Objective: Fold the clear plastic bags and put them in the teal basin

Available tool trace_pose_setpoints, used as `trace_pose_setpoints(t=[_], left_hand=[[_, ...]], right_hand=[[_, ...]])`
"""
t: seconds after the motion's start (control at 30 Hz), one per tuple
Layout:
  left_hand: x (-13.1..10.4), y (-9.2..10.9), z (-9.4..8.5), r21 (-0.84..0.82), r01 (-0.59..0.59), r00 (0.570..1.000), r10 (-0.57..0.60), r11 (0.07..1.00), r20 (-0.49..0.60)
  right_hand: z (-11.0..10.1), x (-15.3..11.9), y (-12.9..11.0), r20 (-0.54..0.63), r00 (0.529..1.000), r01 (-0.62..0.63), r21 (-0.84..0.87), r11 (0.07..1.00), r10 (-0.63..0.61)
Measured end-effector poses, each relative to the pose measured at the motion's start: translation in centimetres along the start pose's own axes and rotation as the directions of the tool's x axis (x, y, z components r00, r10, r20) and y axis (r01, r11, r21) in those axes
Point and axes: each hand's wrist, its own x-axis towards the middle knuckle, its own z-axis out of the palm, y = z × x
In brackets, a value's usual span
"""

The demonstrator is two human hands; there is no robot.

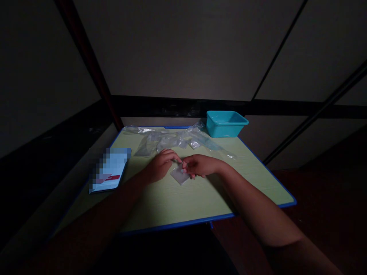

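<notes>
Clear plastic packet [179,177], nearly square, sits between my hands around the middle of the table [172,210], set like a diamond: one corner points near, another left. I can't make out a long axis. My right hand [185,169] pinches its far right part, thumb and fingertips closed together. My left hand [177,162] reaches its index finger to the far corner; whether it grips there, I can't tell.

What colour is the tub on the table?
Turquoise; the tub shows best in the head view.
</notes>
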Motion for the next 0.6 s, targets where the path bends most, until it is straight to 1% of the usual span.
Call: trace_pose_setpoints(t=[0.03,0.1,0.17,0.2,0.27,0.33,0.4,0.47,0.6], left_hand=[[0.0,0.1,0.1,0.087,-0.058,0.998,0.056,0.995,0.026],[-0.1,0.0,0.3,0.202,-0.129,0.99,0.115,0.971,0.077],[-0.2,-0.2,0.6,0.264,-0.144,0.986,0.116,0.954,0.118],[-0.2,-0.3,0.7,0.291,-0.137,0.985,0.099,0.947,0.141],[-0.4,-0.6,0.8,0.356,-0.102,0.98,0.032,0.929,0.196],[-0.6,-0.7,0.8,0.422,-0.057,0.971,-0.047,0.905,0.233],[-0.7,-0.8,0.7,0.466,-0.021,0.967,-0.1,0.884,0.233],[-0.9,-0.7,0.7,0.493,0.006,0.968,-0.129,0.87,0.215],[-1.1,-0.1,0.5,0.544,0.039,0.963,-0.177,0.838,0.205]], right_hand=[[0.1,-0.2,-0.2,0.041,0.999,0.022,-0.004,1.0,-0.022],[0.4,-0.4,-0.5,0.161,0.986,0.048,-0.013,0.999,-0.045],[0.7,-0.4,-0.7,0.24,0.969,0.065,-0.034,0.997,-0.055],[0.9,-0.3,-0.8,0.254,0.965,0.075,-0.047,0.996,-0.06],[1.0,-0.3,-0.8,0.239,0.969,0.086,-0.069,0.994,-0.067],[0.8,-0.3,-0.8,0.224,0.974,0.066,-0.094,0.993,-0.044],[0.5,-0.4,-0.9,0.213,0.977,0.01,-0.131,0.991,0.018],[-0.1,-0.6,-0.9,0.189,0.977,-0.058,-0.185,0.981,0.094],[-1.0,-0.8,-0.8,0.108,0.973,-0.162,-0.309,0.937,0.203]])
